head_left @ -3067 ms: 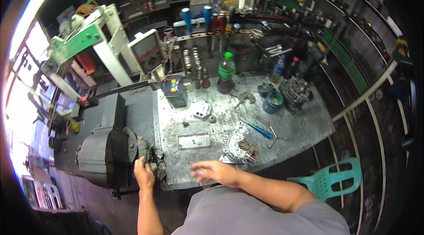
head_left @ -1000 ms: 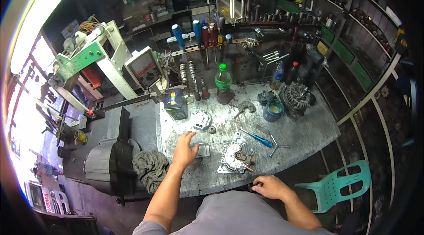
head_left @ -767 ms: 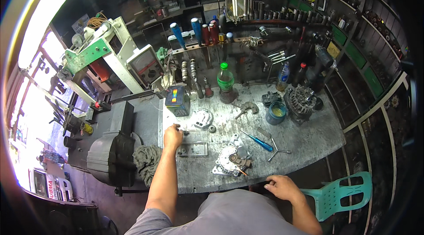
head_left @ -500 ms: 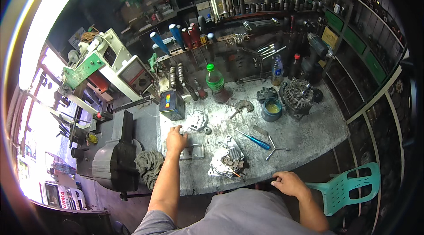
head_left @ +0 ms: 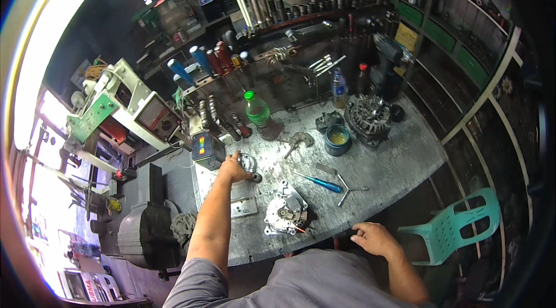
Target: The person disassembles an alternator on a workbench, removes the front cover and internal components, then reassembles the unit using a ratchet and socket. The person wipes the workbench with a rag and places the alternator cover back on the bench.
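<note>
My left hand reaches over the left part of a round silver alternator housing, fingers stretched forward and apart; whether they touch it is unclear. Close by the hand stand a small dark ring-shaped part and a black box-shaped battery with a coloured label. Nearer to me lie a flat clear-grey tray and an opened alternator half with a brush holder and an orange-tipped wire. Off the table's front edge, my right hand hangs with loosely bent, parted fingers and nothing in it.
A blue-handled screwdriver, a three-armed wrench and a teal grease pot are on the metal table. Behind them stand a whole alternator and a green-capped bottle. A bench vise is at left, a green plastic chair at right.
My left hand has moved forward and right, from beside the housing to over its left part. My right hand stays nearly where it was. The whole view has shifted and tilted.
</note>
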Motion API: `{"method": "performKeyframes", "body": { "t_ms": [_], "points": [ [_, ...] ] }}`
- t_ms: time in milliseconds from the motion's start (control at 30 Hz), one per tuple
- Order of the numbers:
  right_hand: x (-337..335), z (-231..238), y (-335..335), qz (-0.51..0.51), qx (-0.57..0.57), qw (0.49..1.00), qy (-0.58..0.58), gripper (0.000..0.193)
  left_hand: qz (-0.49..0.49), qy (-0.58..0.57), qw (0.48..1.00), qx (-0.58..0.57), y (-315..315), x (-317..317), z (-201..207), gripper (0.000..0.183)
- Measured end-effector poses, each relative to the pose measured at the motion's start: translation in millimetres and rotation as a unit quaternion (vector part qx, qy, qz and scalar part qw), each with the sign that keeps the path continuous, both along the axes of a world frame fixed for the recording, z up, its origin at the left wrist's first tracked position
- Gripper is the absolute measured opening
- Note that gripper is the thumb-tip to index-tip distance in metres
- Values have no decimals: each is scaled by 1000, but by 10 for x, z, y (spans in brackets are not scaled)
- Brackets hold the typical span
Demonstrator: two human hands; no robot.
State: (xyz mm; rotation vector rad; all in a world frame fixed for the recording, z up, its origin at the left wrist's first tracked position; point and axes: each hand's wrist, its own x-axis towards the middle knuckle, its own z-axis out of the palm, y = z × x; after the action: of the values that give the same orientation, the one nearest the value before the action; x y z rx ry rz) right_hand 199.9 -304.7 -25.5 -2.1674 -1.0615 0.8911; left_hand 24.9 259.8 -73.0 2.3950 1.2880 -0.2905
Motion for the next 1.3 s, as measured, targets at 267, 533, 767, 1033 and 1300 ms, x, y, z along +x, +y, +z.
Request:
{"method": "performKeyframes", "body": {
  "t_ms": [267, 533, 767, 1033, 1300],
  "points": [
    [-139, 24, -91, -8, 6, 1000, 10, 41, 46, -125, 985, 110, -298, -168, 355, 128],
    [-73, 535, 567, -16, 160, 987, 26, 70, 119, -590, 771, -208, -1416, -715, 1296, 128],
    [-542, 808, 1259, 106, 353, 929, -14, 92, 94, -556, 771, -295, -2952, -386, 1454, 137],
    [193, 614, 1104, -133, 425, 882, 153, 43, -42, -318, 946, 46, -2782, -925, 913, 108],
    [525, 267, 692, -273, 351, 833, 330, 51, 71, -348, 932, -73, -2901, -891, 466, 103]
  ]
}}
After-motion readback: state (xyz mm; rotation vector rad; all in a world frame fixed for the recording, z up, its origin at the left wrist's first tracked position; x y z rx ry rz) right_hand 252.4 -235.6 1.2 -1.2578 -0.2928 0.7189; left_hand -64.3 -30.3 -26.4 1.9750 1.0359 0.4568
